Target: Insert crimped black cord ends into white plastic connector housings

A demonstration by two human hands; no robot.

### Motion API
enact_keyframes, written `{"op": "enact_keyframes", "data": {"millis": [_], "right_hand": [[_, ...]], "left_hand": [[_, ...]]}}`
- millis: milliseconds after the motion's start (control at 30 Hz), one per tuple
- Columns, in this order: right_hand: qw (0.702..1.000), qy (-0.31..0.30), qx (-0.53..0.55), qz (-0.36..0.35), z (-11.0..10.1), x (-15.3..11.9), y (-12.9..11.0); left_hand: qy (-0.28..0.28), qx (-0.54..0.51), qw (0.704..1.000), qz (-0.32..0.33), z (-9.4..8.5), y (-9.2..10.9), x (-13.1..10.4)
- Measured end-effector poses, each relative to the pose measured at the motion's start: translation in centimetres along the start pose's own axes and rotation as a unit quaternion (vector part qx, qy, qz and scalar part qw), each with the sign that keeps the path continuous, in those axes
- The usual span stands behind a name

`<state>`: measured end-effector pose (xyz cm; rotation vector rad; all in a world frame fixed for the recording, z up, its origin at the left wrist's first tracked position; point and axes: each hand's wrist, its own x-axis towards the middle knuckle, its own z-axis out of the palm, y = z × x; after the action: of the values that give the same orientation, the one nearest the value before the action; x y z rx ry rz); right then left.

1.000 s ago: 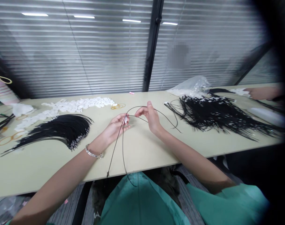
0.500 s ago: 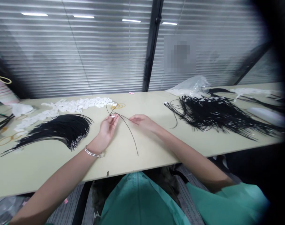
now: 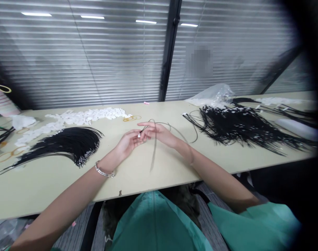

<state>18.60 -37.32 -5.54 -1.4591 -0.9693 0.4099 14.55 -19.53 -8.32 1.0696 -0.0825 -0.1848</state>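
My left hand (image 3: 127,142) and my right hand (image 3: 159,134) meet above the middle of the table, fingertips together. A small white tag (image 3: 139,135) shows at the left fingertips. Between the hands runs a thin black cord (image 3: 154,150), whose loose ends are smeared by motion; one hangs down in front of the right hand and another trails over the right forearm. Both hands are closed on the cord at its tagged end, though the exact grip is partly hidden. Left of my left hand lies a fanned bundle of black cords (image 3: 69,143) with metal ends.
A large pile of black cords with white tags (image 3: 234,125) covers the right side, with a clear plastic bag (image 3: 213,96) behind. White tags (image 3: 93,115) spread along the back left, near yellow rubber bands (image 3: 132,118). A pink striped container (image 3: 3,103) stands far left.
My left hand has moved right with the tag and cord, and my right hand has come up against its fingertips. The cord's loose ends have swung to the right.
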Motion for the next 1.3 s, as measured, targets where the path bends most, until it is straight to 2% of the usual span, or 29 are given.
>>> {"op": "enact_keyframes", "data": {"millis": [133, 233, 500, 667, 767, 867, 967, 1067, 1133, 1233, 1300], "right_hand": [[0.992, 0.125, 0.009, 0.006, -1.3, 0.1, 0.3], [0.984, 0.17, 0.03, 0.03, -2.1, 0.2, 1.1], [0.985, 0.16, 0.037, 0.045, -2.0, 0.5, 2.2], [0.994, 0.104, 0.006, 0.041, -1.3, 0.2, 1.8], [0.997, 0.076, -0.002, 0.032, -0.9, 0.0, 1.3], [0.997, 0.074, -0.019, 0.028, -0.8, 0.0, 1.1], [0.987, 0.135, -0.087, 0.021, -1.4, 0.1, 1.4], [0.937, 0.247, -0.244, -0.023, -2.3, 0.3, 2.1], [0.9, 0.293, -0.318, -0.048, -2.6, 0.3, 2.3], [0.88, 0.308, -0.347, -0.099, -1.7, -0.1, 1.8], [0.868, 0.276, -0.378, -0.167, -0.1, -0.5, 1.0]], "left_hand": [[-0.009, -0.021, 0.998, -0.056, 0.0, 0.0, -0.1], [-0.021, -0.046, 0.995, -0.09, 0.0, -0.1, -0.3], [-0.111, -0.001, 0.985, -0.131, 0.3, 0.0, -1.1], [-0.126, 0.03, 0.98, -0.152, 0.6, 0.1, -1.6], [-0.124, 0.056, 0.981, -0.136, 1.0, 0.1, -1.9], [-0.126, 0.066, 0.984, -0.109, 1.2, 0.0, -1.8], [-0.081, 0.052, 0.993, -0.068, 0.9, -0.2, -1.2], [-0.002, 0.042, 0.999, -0.018, 0.3, -0.6, -0.4], [0.038, 0.065, 0.997, 0.028, -0.1, -0.8, 0.2], [0.043, 0.176, 0.979, 0.089, -0.6, -1.2, 0.9], [0.035, 0.297, 0.945, 0.129, -0.9, -1.4, 1.3]]}}
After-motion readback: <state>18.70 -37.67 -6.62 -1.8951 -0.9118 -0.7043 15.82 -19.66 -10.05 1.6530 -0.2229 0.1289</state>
